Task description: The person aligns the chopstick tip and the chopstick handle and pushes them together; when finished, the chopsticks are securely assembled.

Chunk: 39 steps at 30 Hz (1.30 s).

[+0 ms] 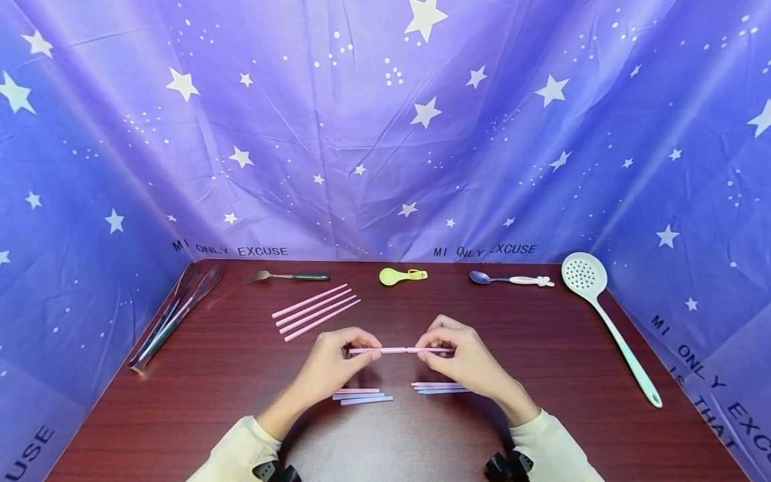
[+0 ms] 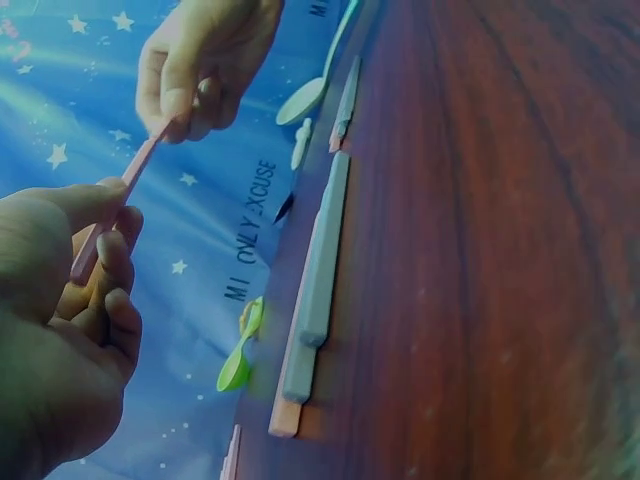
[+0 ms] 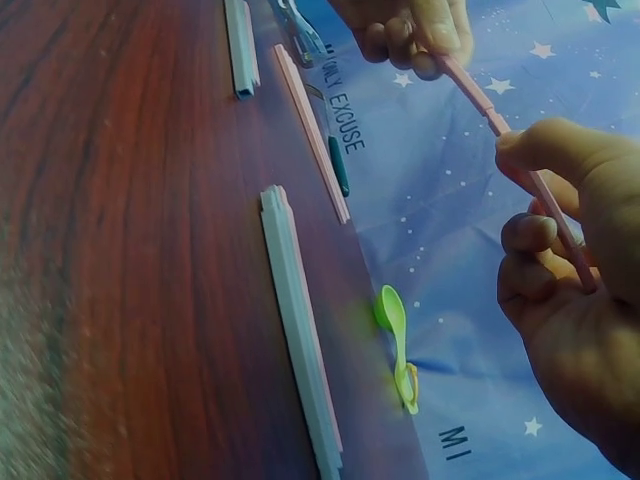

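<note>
Thumb and fingers of my left hand [image 1: 330, 365] pinch a pink chopstick half [image 1: 391, 350]. From the other side, my right hand [image 1: 472, 361] pinches a second pink chopstick half [image 1: 424, 349]. Both halves lie in one line above the table, and their inner ends meet between the hands. A slimmer step shows at the joint in the right wrist view. Below the left hand rest short pink and blue halves [image 1: 366, 400]; a similar group [image 1: 438, 387] lies below the right hand. Several long pink chopsticks [image 1: 316, 311] lie side by side beyond the left hand.
Along the back edge lie a fork [image 1: 295, 276], a green measuring spoon [image 1: 391, 276] and a spoon with a white handle [image 1: 512, 280]. A pale slotted ladle [image 1: 614, 321] lies at right, a whisk-like utensil [image 1: 175, 321] at left. Starry cloth [image 1: 361, 120] surrounds the table [image 1: 181, 415].
</note>
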Each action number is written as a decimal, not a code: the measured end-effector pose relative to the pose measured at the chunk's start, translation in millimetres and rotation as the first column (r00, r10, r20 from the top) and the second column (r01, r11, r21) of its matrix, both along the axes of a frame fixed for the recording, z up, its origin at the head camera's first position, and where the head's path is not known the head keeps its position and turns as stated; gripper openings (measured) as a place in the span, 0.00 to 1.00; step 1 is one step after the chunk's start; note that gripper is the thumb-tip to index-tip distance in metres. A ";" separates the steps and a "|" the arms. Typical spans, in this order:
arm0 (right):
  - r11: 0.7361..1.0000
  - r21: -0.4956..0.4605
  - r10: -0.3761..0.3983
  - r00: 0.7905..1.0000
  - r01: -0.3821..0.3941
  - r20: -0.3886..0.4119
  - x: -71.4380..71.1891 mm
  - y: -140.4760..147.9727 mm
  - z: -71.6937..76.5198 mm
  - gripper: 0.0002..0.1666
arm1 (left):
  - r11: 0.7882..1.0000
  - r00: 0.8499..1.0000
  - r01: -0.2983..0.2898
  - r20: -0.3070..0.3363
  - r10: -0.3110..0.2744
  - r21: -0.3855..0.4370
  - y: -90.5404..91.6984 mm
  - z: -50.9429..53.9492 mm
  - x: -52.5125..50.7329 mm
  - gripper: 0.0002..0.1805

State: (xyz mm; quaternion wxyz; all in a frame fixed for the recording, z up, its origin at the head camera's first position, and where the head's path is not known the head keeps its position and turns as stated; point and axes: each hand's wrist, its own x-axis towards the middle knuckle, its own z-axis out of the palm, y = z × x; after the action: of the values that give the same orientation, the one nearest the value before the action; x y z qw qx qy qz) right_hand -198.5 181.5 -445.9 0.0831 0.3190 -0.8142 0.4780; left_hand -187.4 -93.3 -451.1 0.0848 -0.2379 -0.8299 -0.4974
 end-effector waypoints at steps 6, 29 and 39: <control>1.000 0.015 0.011 0.999 -0.010 -0.037 1.6 -4.1 -2.6 0.10 | 1.000 1.000 0.015 -0.012 -0.015 -0.017 3.0 -2.2 1.8 0.08; 1.000 -0.007 -0.016 1.000 0.016 0.005 9.7 -11.4 3.3 0.04 | 0.999 0.999 0.041 0.024 -0.042 0.029 10.7 2.7 5.0 0.08; 0.998 -0.057 0.019 1.000 -0.020 -0.022 11.9 -11.4 6.6 0.08 | 0.995 0.998 0.058 0.013 -0.059 0.084 13.4 5.5 6.5 0.07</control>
State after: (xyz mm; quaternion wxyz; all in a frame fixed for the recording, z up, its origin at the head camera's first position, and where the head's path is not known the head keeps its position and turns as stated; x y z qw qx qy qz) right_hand -186.6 170.2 -439.3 0.0962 0.3295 -0.7962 0.4983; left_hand -180.9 -80.0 -445.6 0.0735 -0.2544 -0.8018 -0.5357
